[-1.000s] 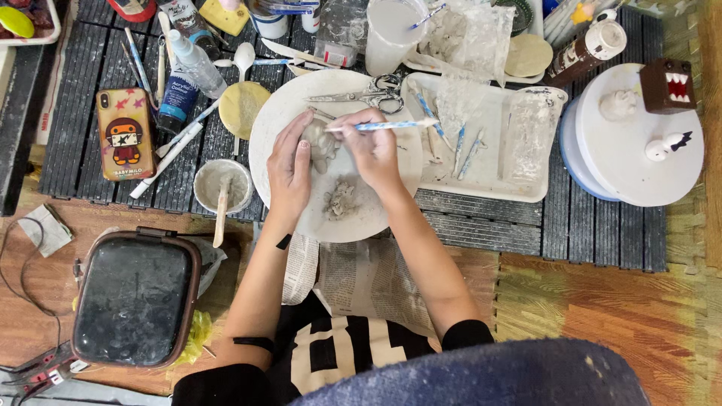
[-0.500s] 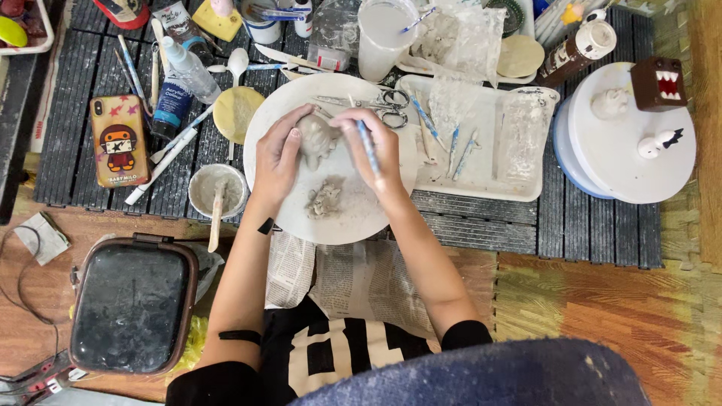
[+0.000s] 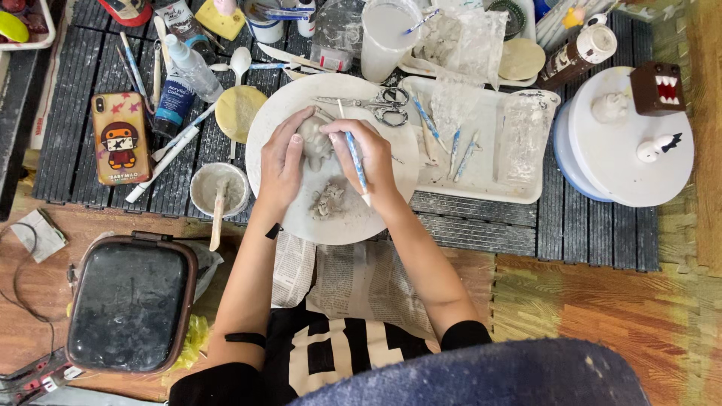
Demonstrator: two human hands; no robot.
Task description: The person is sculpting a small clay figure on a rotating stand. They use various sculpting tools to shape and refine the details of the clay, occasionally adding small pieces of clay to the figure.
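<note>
Where both hands cup the clay lump [image 3: 314,143], blue-handled tool [image 3: 355,159] pointing bodyward, lengthwise near-vertical.

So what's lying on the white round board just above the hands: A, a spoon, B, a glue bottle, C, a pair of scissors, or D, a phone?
C: a pair of scissors lies on the white round board, just beyond the left hand and right hand working the grey clay lump.
</note>
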